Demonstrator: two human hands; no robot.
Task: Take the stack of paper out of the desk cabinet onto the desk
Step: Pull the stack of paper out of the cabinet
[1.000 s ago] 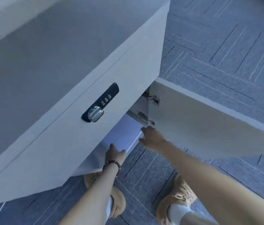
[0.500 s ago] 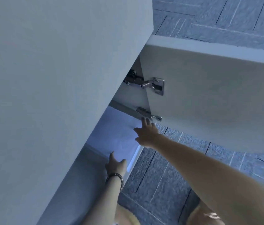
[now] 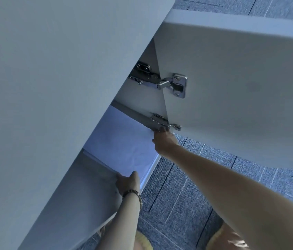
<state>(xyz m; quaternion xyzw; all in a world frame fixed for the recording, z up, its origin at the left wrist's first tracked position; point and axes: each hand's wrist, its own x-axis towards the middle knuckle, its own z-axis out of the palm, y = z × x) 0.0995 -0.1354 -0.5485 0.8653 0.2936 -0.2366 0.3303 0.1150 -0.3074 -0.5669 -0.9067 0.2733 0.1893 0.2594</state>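
Cabinet point(image 3: 55, 91): its pale outer face fills the left of the view, seen steeply from above, because the person leans over it to reach inside.
Left hand point(image 3: 126, 183): it sits at the near corner of the paper, thumb up over the top sheet, the other fingers curled down out of sight. It looks clamped on that corner, though I cannot tell whether the fingers are under the stack or only against its edge. A beaded bracelet point(image 3: 135, 194) rings the wrist.
Paper point(image 3: 124, 143): the white stack lies flat on the cabinet's bottom shelf, inside the opening, its near edge about level with the front lip. It is not lifted yet, as far as the view shows. A slight wrinkle marks the top sheet near the front.
Right hand point(image 3: 163, 141): it reaches to the far front corner, fingers together and tucked in at the paper's edge under the lower hinge point(image 3: 163, 121); whether they grip or only touch is hidden.
Why two hands: loose sheets slide and sag, so holding opposite corners likely keeps the stack square while it comes out.
Door point(image 3: 241, 91): swung wide to the right on its upper hinge point(image 3: 167, 83), leaving the opening free.
Floor point(image 3: 187, 195): grey carpet tiles below.
Desk top: not in view.
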